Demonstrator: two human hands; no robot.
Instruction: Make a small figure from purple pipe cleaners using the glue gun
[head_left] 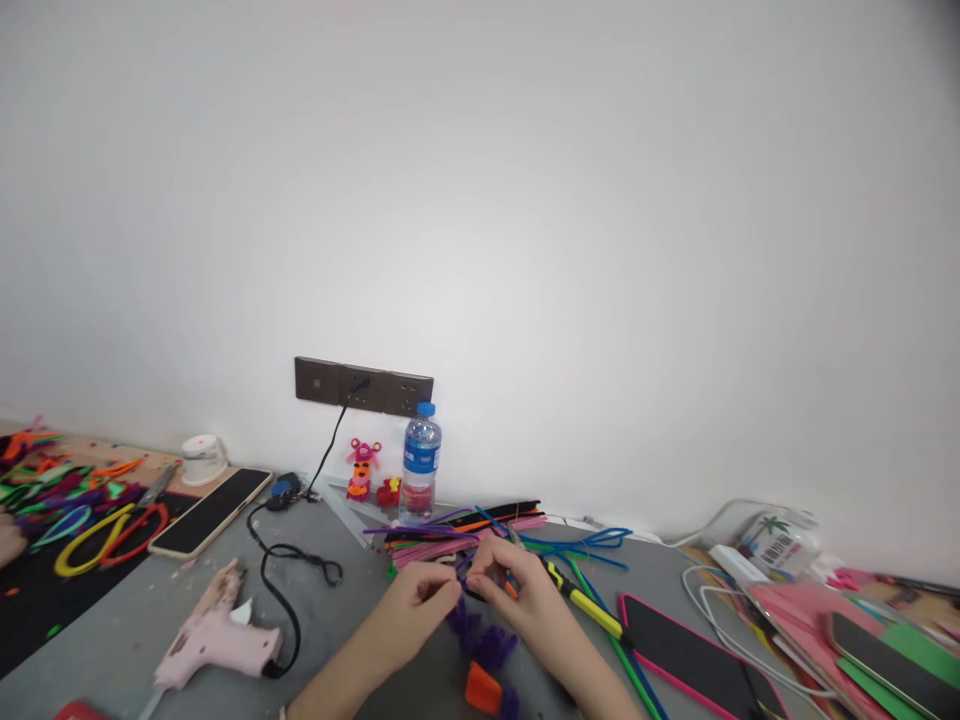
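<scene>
Over the grey mat, my left hand [421,602] and my right hand [516,580] are side by side, fingertips pinched and nearly touching. Between them is a purple pipe cleaner [463,580], partly hidden by the fingers. Below hangs or lies a fuzzy purple pipe-cleaner piece [487,645]; whether it joins the part in my fingers is unclear. An orange piece [483,688] is beside its lower end. Just right of my right hand is a yellow-and-black handled tool [592,610]. Behind both hands lies a pile of coloured pipe cleaners [435,545].
A pink glue gun [217,640] with a black cord lies left, near a phone [211,512] and yellow-handled scissors [94,545]. At the back stand a water bottle [421,465] and a small pink-orange figure [361,470]. A pink-edged tablet [697,660] lies right. Another person's hand [10,540] shows far left.
</scene>
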